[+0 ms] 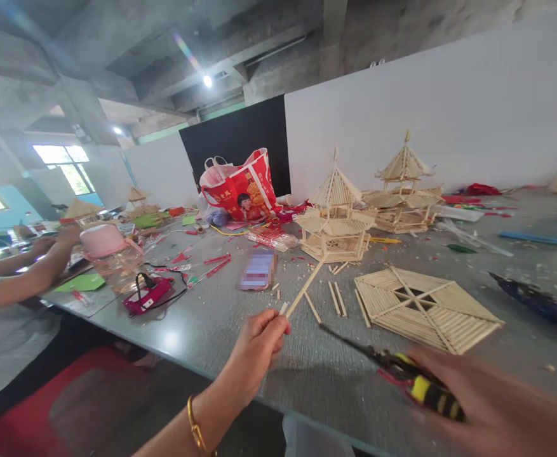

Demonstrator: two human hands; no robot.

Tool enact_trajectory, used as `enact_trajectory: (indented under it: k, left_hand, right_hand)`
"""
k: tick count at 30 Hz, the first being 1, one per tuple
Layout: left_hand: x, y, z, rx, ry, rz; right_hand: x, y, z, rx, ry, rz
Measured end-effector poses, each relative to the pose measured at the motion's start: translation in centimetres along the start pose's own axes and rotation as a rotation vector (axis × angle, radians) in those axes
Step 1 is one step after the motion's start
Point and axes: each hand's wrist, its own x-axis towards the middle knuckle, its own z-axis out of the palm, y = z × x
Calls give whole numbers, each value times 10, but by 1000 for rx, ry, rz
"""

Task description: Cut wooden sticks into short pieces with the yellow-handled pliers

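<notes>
My left hand (260, 341) is closed, pinching a thin wooden stick (305, 285) that slants up and away over the table. A white end of something small shows beside the stick at the fingers. Blurred by motion, my right hand (469, 387) grips long-nose pliers (411, 374) with black and yellow handles, their thin dark tip pointing left toward the loose short sticks (337, 299). Beyond them lies a flat hexagonal stick panel (430, 311) with dark openings at its middle. Behind the held stick stands a small stick-built pavilion (335, 225).
A second pavilion (404, 200) stands further back. On the grey table (202, 324) lie a phone (258, 271), a magenta device (149, 296) with a cable, a pink-lidded bottle (111, 254) and scraps. A red bag (240, 190) stands behind. Another person's arm (30, 273) rests at left.
</notes>
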Motion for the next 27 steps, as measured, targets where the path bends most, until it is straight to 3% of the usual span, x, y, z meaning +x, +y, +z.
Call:
enact_trajectory:
  k: [4,8,10,13,16,18,20,27]
  left_hand:
    - [4,-2,1,157,77,116]
    - [13,-12,-2,299,112,199]
    - [16,-16,-5,397,127,257]
    - [15,-15,-8,532,123,311]
    - [10,-5,-7,579,6,325]
    - [5,3,-2,519,-93,318]
    - [2,10,5,393,-139,295]
    - [0,12,32,-135,-137,103]
  right_hand:
    - [15,-24,7,-203,-125,-106]
    - [37,-50,18,-284,-297,-11]
    - [45,-59,22,-320,-299,-16]
    - [56,-63,22,-391,-128,-127]
    - [76,-53,11,-468,139,-382]
    - [93,-43,1,-447,205,-558]
    - [105,-35,-7,-386,148,-670]
    - [101,-28,-6,-268,127,-529]
